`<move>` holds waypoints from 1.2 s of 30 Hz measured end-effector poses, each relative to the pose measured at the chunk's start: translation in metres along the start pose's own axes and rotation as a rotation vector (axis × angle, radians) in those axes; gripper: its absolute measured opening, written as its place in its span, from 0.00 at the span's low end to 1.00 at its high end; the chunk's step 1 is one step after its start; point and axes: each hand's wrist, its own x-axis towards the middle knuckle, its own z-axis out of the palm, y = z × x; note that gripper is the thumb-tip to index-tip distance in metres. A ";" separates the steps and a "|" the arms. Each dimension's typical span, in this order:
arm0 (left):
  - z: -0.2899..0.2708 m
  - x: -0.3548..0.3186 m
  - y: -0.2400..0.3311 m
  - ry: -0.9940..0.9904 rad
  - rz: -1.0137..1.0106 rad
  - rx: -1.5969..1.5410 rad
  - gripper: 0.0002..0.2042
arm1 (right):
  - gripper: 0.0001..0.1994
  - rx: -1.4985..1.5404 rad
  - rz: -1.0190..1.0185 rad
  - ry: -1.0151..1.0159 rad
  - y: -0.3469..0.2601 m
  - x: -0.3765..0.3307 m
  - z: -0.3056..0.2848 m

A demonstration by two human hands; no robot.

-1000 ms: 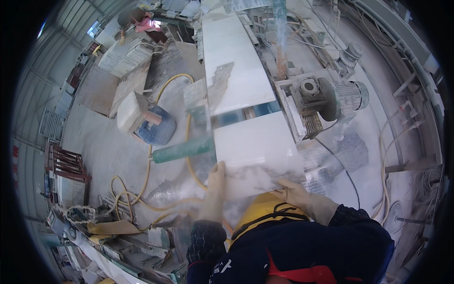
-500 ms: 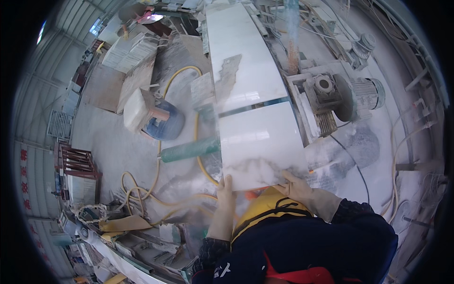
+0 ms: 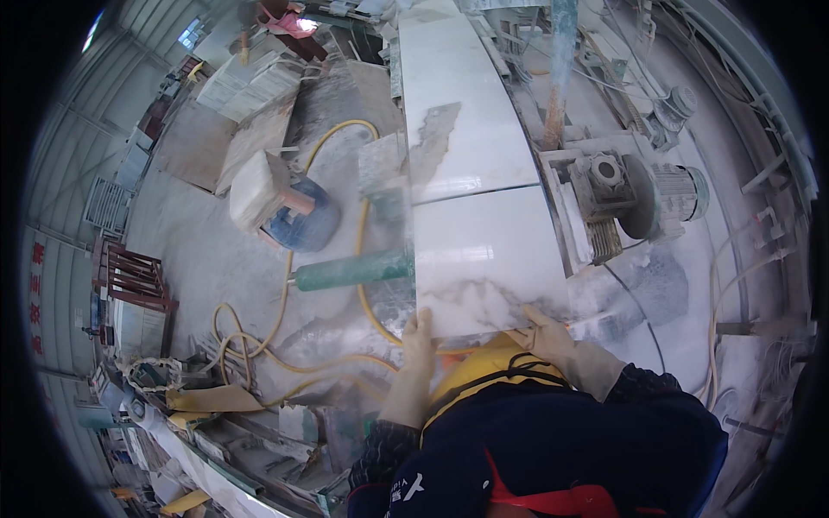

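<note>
Seam, from the head view: it has closed up since half a second ago; the dark band between the two white slabs has thinned to a narrow line.
Near slab: this white piece [image 3: 484, 246] lies flat just ahead of both hands, its close edge between them, with grey veining running across the part nearest the fingers.
Left hand: [image 3: 419, 345] it pinches the slab's near left corner, thumb up over the edge; I can't see its fingers underneath.
Right hand: [image 3: 551, 341] it pinches the near edge toward the right corner, one digit laid on the upper face and others at the edge, partly out of sight.
Far slab: [image 3: 475, 160] a longer white piece beyond both hands, past the seam, marked with a brownish-grey patch [image 3: 439, 134].
Apron: yellow [image 3: 496, 367], between the two wrists and just below the slab's edge.
Roller: green [image 3: 350, 272], ahead of the left hand and off to its left, its inner end by the slab's side.
Hose: yellow [image 3: 285, 302], looping over the floor to the left of the left hand.
Drum: blue [image 3: 306, 220], further out beyond the left hand, a pale block [image 3: 257, 190] by its top.
Motor: grey [image 3: 678, 192], ahead of the right hand and to its right.
Co-worker: someone in pink [image 3: 289, 22], far beyond the left hand.
</note>
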 end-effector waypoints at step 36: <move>0.023 0.032 -0.006 0.046 0.015 -0.113 0.20 | 0.24 -0.335 0.020 -0.051 -0.028 0.029 -0.024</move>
